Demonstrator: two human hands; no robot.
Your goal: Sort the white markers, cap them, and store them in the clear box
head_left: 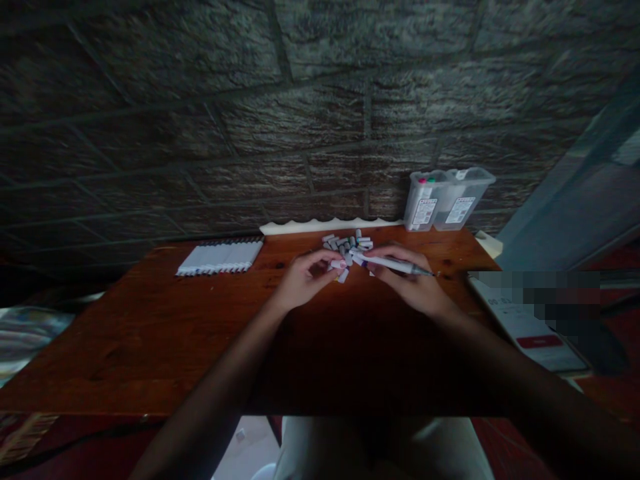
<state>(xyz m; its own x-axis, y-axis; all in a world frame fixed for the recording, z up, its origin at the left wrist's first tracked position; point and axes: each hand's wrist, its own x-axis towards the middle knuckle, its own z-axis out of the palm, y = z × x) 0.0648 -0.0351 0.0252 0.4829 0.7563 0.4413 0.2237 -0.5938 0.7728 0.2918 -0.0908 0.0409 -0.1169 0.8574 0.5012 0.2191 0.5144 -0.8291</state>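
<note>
Between the thumb and fingers of my left hand (299,279) is a small white marker cap (337,265) with a pinkish end. My right hand (411,283) is closed around a white marker (395,264), which lies nearly level with its dark grey end to the right. The marker's left end is close to the cap, among other caps, and I cannot tell whether they touch. Just beyond my fingers lies a loose pile of white and grey marker caps (345,242), several with coloured bands. My hands hide part of this pile.
A row of white markers (220,258) lies side by side at the table's back left. Clear plastic cases (447,203) stand at the back right, one holding markers. A wavy white strip (330,227) runs along the wall. A tablet-like screen (530,327) sits at right.
</note>
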